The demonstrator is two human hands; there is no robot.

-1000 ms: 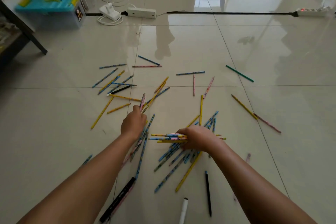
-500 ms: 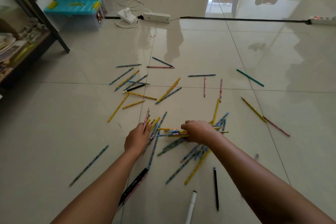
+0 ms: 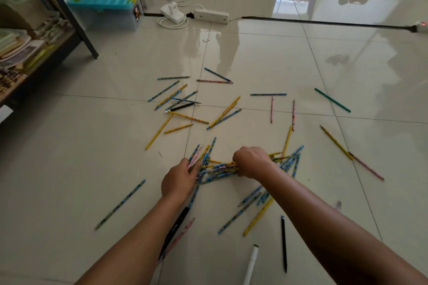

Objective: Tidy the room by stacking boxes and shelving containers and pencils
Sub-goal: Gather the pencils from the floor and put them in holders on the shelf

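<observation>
Many coloured pencils lie scattered on the pale tiled floor. My right hand is closed around a horizontal bundle of pencils held just above the floor. My left hand rests on a few pencils at the bundle's left end, fingers curled over them. More pencils form a loose group further away. A green pencil lies apart at the right. A lone blue pencil lies at the left.
A clear storage box with a turquoise lid stands at the back left beside a dark shelf holding papers. A white power strip and cable lie behind. A black marker, a white marker and a black pen lie close by.
My left hand has drawn back from the far pencils to the bundle's left end, bringing a few pencils with it. The view has shifted left, showing more of the shelf.
</observation>
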